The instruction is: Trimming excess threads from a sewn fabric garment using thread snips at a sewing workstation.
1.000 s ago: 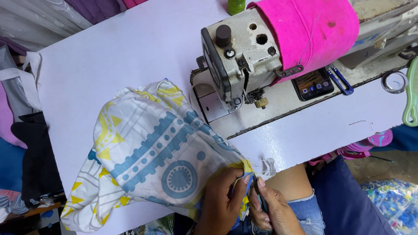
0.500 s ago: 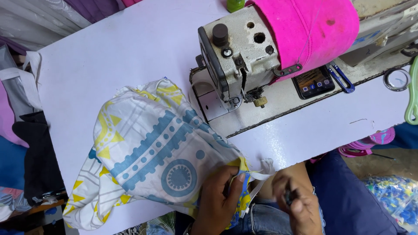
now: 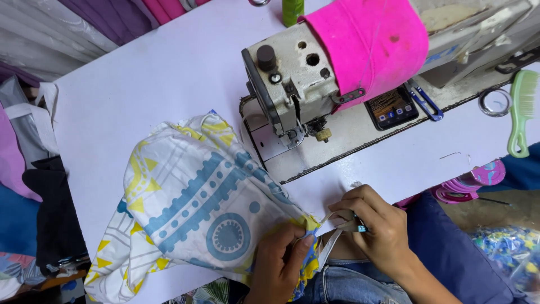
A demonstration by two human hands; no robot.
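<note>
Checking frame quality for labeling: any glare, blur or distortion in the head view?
Head view: even, soft light, faint shadows; white table bright but not blown out; printed fabric and sewing machine sharp; right hand and left hand slightly soft; mild wide-angle tilt; bottom-right corner blurred.

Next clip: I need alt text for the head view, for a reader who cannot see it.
Seen from above, a left hand pinches the edge of a white cloth printed in blue and yellow, while the right hand holds a small tool at a white strip by that edge. Behind them on the white table stands a sewing machine draped with a pink cover, a phone on its bed.
</note>
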